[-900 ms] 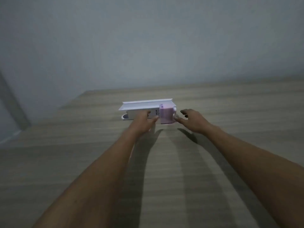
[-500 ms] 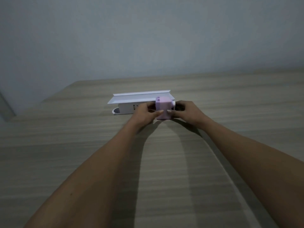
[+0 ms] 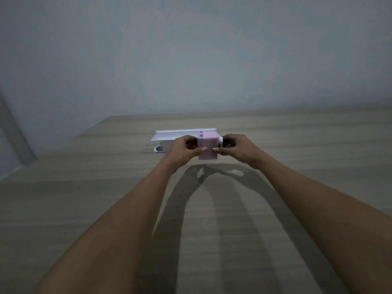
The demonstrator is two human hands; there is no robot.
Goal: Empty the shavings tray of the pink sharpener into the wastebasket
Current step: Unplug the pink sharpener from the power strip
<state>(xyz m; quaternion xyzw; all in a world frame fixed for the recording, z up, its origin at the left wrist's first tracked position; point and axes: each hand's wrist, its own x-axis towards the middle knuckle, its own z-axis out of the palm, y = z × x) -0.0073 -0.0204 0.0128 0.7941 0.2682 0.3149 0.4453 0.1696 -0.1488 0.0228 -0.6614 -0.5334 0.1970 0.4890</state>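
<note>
Over the wooden table (image 3: 212, 209), well out from the person's body, the pink sharpener (image 3: 207, 146) sat between two bare hands. It looked lifted a little clear of the surface, with its shadow falling on the wood just below and nearer the person, though I could not be sure of the gap. The left hand (image 3: 182, 148) closed on its left side, the thumb laid across the front face. The right hand (image 3: 235, 147) closed on the right side, its thumb tip touching the front face too, so the two thumbs nearly met in the middle. Both grips were narrow and firm on the sharpener. A small pale knob stuck out of its right end, half hidden by the right hand's fingers (image 3: 228, 137). Two dark dots showed near the top left corner of the pink body. I could not tell whether the tray was in or out.

Just behind the hands lay a long white box (image 3: 180, 134), its lid open and tilted back, lying lengthwise across the table. Both forearms stretched forward from the lower edge of the view, throwing long shadows on the wood. A plain grey wall (image 3: 191, 60) stood behind the table.
</note>
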